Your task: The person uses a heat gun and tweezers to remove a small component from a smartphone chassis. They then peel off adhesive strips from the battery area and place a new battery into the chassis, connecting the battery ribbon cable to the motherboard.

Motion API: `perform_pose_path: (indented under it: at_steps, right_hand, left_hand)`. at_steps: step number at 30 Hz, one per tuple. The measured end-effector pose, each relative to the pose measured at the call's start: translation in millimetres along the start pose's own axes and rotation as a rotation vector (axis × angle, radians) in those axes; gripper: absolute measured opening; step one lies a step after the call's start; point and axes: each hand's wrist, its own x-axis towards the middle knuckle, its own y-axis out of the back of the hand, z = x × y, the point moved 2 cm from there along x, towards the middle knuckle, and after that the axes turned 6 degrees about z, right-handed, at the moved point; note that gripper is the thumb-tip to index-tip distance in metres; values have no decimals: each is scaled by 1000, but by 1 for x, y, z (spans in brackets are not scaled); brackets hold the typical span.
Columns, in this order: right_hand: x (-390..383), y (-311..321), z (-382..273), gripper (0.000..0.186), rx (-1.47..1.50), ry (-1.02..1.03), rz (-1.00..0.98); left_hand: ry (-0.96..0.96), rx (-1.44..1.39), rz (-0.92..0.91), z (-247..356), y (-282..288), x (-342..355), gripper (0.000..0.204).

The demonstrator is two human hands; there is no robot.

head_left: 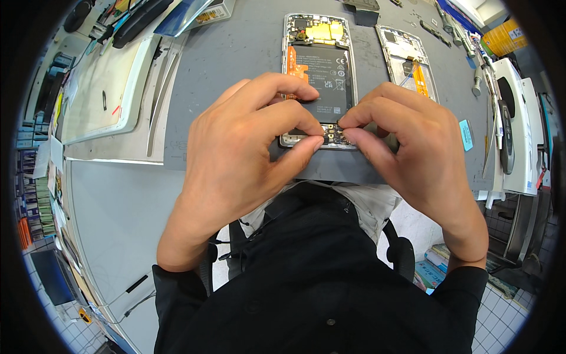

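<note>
An opened phone (354, 79) lies on the grey work mat (233, 44), its black battery (321, 65) and yellow-covered upper part exposed. At its near end is a small dark circuit board (332, 134) with gold contacts. My left hand (239, 135) pinches the board's left side between thumb and a finger, while its index finger reaches over the battery. From the other side, my right hand (418, 138) closes thumb and fingertips on the board's right end. The fingertips partly hide the board, so I cannot tell whether it is fully seated in the phone.
A second phone frame (396, 42) with an orange flex cable (420, 80) lies beyond my right hand. Screwdrivers (477, 82) and a light-blue card (466, 135) are at the right. At the left sits a pale tray-like panel (97, 88) with a long metal strip (160, 103) beside it.
</note>
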Motion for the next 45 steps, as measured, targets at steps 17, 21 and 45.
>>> perform_pose_path:
  at_steps: [17,21,45]
  right_hand:
    - [3,4,6,15,103,-36,-68]
    - [3,3,5,16,101,-64,-75]
    - [-8,3,-4,20,36,-22,-28]
  left_hand:
    - [8,-47,-8,-1,0,0,19]
    - [25,-47,-31,1,1,3,18]
    - [-44,-4,85,-1,-4,-13,34]
